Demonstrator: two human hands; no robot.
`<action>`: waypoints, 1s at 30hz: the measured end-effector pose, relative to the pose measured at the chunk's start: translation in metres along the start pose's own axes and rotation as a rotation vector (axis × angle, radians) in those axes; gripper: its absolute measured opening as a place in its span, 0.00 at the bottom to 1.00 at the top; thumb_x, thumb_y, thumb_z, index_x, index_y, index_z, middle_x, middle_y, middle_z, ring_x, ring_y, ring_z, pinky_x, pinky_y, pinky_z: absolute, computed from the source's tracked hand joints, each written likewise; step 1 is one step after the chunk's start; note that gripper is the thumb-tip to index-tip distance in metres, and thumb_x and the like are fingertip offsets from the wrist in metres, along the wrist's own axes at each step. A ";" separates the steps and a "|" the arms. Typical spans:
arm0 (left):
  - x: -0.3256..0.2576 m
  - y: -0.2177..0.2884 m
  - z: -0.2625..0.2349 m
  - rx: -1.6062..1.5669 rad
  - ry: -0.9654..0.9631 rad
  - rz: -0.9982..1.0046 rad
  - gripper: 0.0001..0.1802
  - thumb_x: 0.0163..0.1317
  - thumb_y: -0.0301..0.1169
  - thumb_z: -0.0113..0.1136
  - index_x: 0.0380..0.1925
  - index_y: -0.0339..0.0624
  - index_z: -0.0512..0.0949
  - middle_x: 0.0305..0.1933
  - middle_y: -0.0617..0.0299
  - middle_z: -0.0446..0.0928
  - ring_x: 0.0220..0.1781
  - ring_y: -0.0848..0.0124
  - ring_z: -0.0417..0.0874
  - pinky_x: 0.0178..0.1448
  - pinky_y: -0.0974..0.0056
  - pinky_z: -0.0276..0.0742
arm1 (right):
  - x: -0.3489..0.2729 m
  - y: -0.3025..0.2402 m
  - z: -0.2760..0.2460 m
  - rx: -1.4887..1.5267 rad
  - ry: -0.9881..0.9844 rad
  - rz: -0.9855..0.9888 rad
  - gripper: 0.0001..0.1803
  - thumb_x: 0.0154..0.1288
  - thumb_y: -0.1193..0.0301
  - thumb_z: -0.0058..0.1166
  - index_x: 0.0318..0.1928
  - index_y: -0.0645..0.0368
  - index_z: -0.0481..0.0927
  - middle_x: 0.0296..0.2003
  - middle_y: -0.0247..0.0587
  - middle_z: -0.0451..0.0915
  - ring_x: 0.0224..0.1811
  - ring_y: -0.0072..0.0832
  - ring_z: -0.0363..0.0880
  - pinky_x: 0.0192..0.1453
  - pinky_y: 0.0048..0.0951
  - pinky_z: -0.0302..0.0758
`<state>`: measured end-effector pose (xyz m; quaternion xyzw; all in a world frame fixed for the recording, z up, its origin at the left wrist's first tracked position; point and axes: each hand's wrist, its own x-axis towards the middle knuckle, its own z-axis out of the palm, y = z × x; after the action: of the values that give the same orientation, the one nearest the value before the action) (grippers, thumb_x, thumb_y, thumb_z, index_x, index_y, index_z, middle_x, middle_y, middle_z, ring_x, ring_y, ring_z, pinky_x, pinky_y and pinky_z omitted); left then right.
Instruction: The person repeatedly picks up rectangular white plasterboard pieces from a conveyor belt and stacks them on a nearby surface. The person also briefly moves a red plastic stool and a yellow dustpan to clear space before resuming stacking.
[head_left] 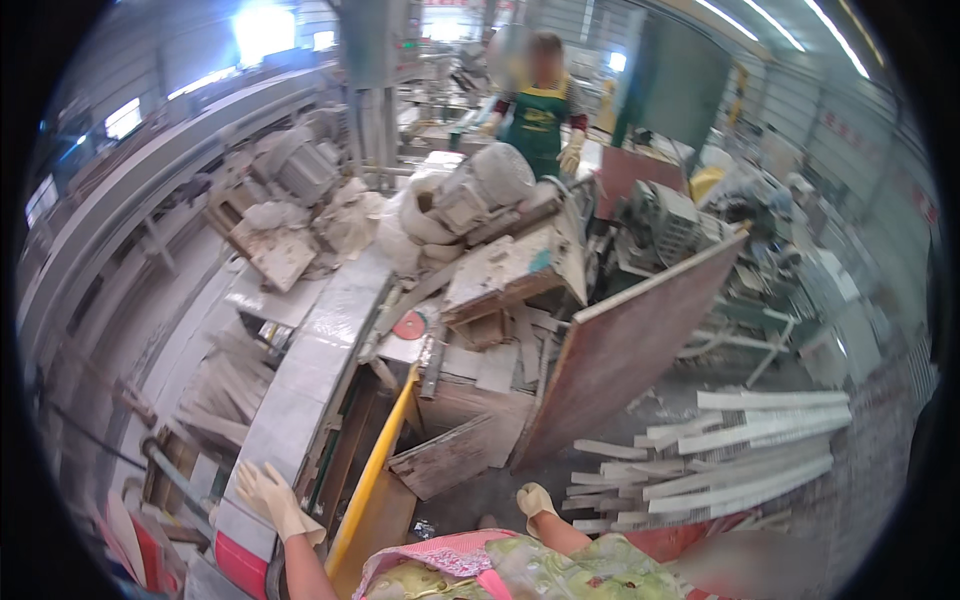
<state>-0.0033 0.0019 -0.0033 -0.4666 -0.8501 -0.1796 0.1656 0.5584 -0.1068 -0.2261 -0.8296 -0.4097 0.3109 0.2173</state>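
Note:
My left hand (268,496), in a cream glove, lies with fingers stretched out on the edge of a long white slab surface (315,340). It grips nothing. Low in the middle, my right hand (536,500), also gloved, hangs in the air with its fingers curled in and no object showing in it. Between my hands a yellow bar (378,480) slants up beside the white surface. A worn board (440,458) leans behind it. Stacked pale strips (715,455) lie on the floor to the right of my right hand.
A dusty motor-driven machine (490,190) stands ahead, with a red disc (409,325) near it. A large reddish panel (630,350) leans at the right. Beyond, a person in a green apron (538,125) stands facing this way. A rail structure (150,170) runs along the left.

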 end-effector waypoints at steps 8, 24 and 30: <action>0.003 -0.019 0.036 0.093 -0.025 0.050 0.32 0.84 0.46 0.51 0.71 0.27 0.78 0.77 0.39 0.77 0.78 0.49 0.77 0.77 0.39 0.73 | 0.000 -0.009 -0.001 -0.114 0.064 0.062 0.19 0.68 0.58 0.57 0.47 0.54 0.93 0.48 0.57 0.92 0.56 0.57 0.90 0.63 0.52 0.84; -0.042 -0.114 -0.056 0.107 0.116 0.144 0.28 0.79 0.45 0.57 0.58 0.26 0.83 0.65 0.30 0.81 0.66 0.37 0.81 0.70 0.35 0.75 | -0.005 -0.013 -0.001 0.078 0.091 0.230 0.18 0.67 0.60 0.57 0.48 0.56 0.91 0.50 0.59 0.91 0.57 0.59 0.89 0.62 0.53 0.83; -0.038 -0.112 -0.056 0.095 0.134 0.185 0.28 0.77 0.46 0.58 0.57 0.27 0.84 0.64 0.32 0.82 0.64 0.38 0.83 0.65 0.35 0.77 | -0.001 0.007 -0.012 0.137 0.102 0.290 0.19 0.68 0.60 0.58 0.50 0.56 0.91 0.52 0.58 0.91 0.58 0.57 0.89 0.63 0.53 0.83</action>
<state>-0.0725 -0.1080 0.0124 -0.5216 -0.7980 -0.1536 0.2597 0.5697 -0.1123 -0.2217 -0.8780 -0.2517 0.3236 0.2470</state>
